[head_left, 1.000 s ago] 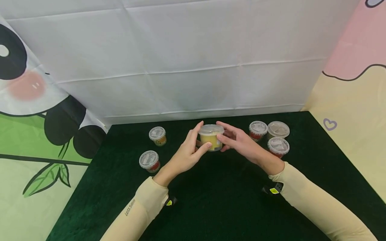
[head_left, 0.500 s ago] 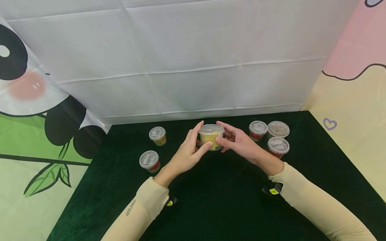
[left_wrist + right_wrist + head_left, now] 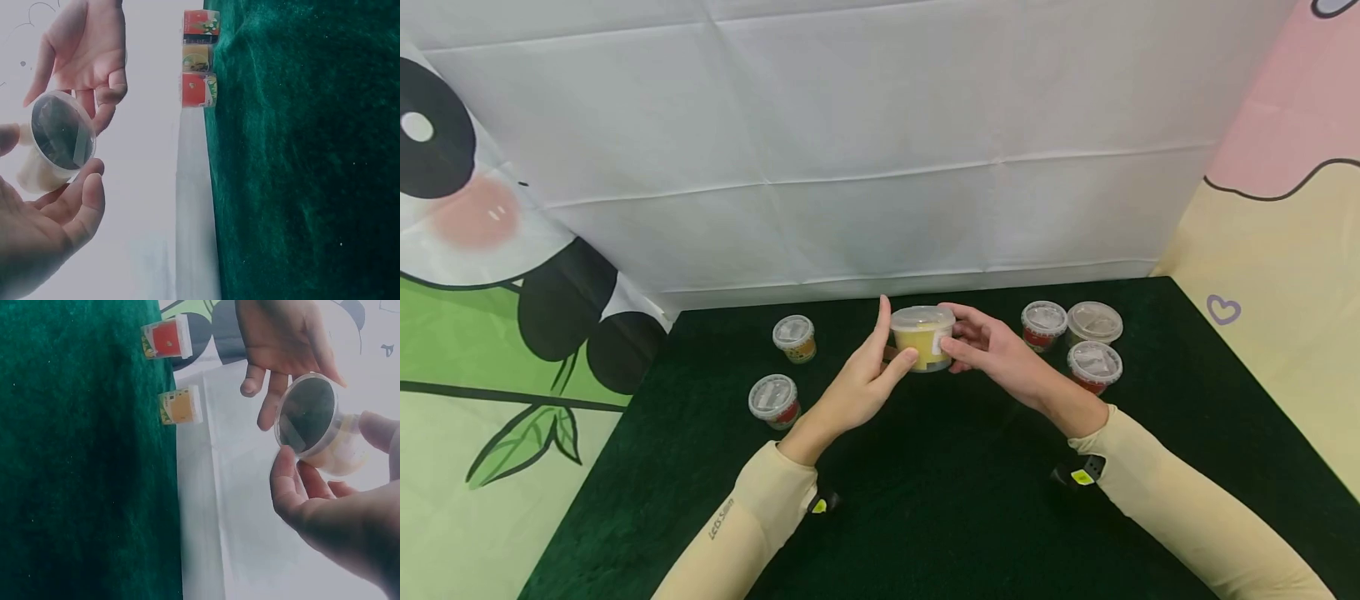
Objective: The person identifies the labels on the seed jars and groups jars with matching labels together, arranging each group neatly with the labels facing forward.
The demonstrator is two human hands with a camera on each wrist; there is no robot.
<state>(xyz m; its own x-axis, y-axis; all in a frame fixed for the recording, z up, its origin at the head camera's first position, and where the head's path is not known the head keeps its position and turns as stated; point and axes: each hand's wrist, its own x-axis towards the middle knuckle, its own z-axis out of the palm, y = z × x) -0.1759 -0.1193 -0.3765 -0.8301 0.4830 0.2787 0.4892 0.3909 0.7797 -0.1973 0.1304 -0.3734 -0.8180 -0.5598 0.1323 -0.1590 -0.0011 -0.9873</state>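
Note:
A clear-lidded plastic tub [image 3: 917,340] with yellow contents is held up between both hands near the back of the table. My right hand [image 3: 1003,358] grips its right side, thumb on the front and fingers round the rim and back. On the left side, my left hand [image 3: 857,383] keeps its thumb against the tub, other fingers bent behind it; the index finger points up, off the lid. The right wrist view shows the lid [image 3: 306,415] tilted toward the camera. In the left wrist view the tub's flat end [image 3: 62,131] looks dark and glossy.
Two small lidded tubs, one yellow [image 3: 800,348] and one red [image 3: 784,415], stand at the left. At the right stand two red ones [image 3: 1037,340] and a wider pale one [image 3: 1093,323]. Dark green cloth [image 3: 925,500] covers the table; a white sheet [image 3: 880,167] hangs behind.
The tub has shifted slightly left and up and turned, so its white label shows again beside the right thumb. The left index finger has straightened away from the lid.

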